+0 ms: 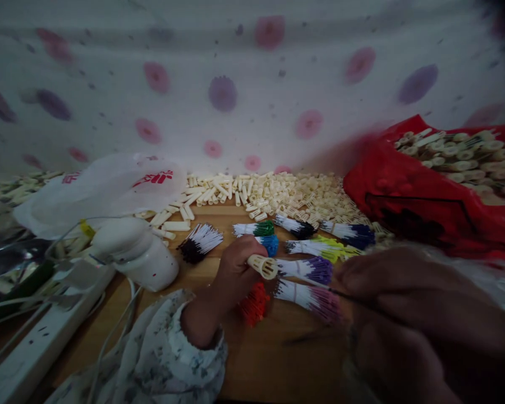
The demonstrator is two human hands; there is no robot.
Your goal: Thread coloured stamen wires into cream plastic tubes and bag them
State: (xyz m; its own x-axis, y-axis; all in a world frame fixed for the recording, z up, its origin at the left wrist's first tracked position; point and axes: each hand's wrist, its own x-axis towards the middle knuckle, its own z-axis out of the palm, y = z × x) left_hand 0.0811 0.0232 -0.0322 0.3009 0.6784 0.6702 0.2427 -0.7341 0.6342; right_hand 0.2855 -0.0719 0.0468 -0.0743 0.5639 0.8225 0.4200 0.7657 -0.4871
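Your left hand (pixel 235 266) pinches a cream slotted tube (pixel 261 266) over the worktop (pixel 265 365); your right hand (pixel 408 308), blurred, pinches a thin dark rod (pixel 343 294). Purple-tipped bundle (pixel 305 269) lies near the tube.

Behind the brown wooden worktop (pixel 269 370) there is a whitish sheet (pixel 256 84), which is printed with round pink and purple flowers. At the left side lies a thin white plastic bag (pixel 105 196) with red printing, and just before it is a smooth, rounded white object (pixel 137 255). Nearer, a long white power strip (pixel 53 345) lies slantwise, with white cables (pixel 14 301) beside it.
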